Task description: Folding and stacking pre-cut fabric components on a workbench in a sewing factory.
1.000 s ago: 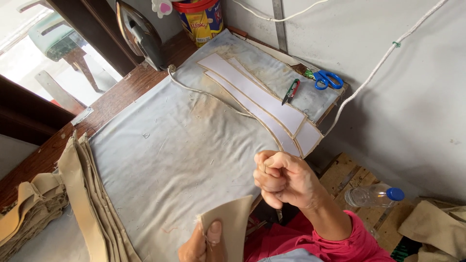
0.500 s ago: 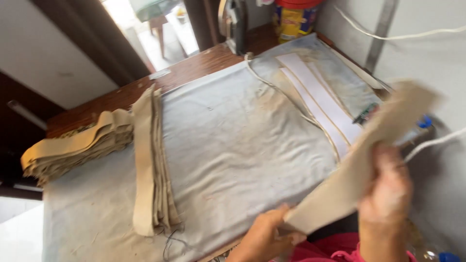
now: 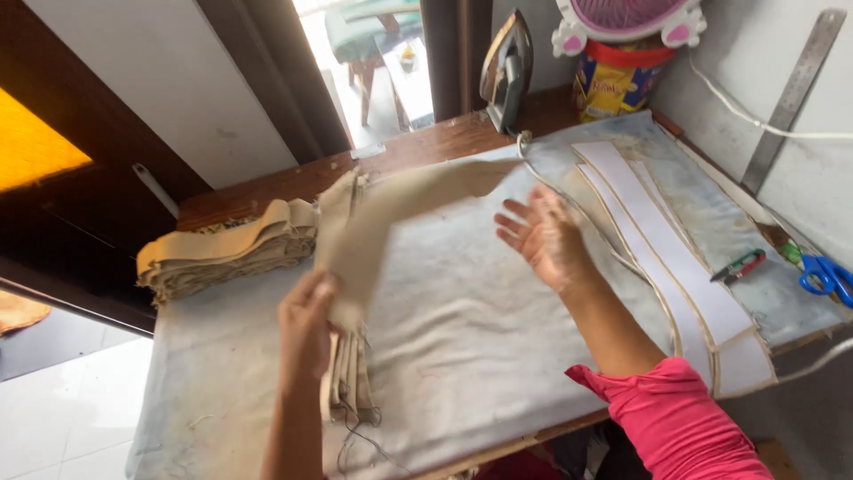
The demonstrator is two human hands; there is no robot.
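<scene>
A limp, light tan fabric strip is held above the padded bench, clamped at its near end by the left hand, while the right hand is spread open beside it.

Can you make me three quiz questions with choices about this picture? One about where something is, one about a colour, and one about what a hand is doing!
1. Where is the iron?
A. upright at the table's far edge
B. on the floor
C. in the right hand

2. What colour are the scissors' handles?
A. yellow
B. blue
C. white

3. What is the left hand doing?
A. resting flat
B. cutting
C. holding up a tan fabric strip

Answers: 1 A, it stands by the doorway. 2 B, they lie blue at the right edge. 3 C, its fingers pinch the strip; the right hand is spread open.
</scene>
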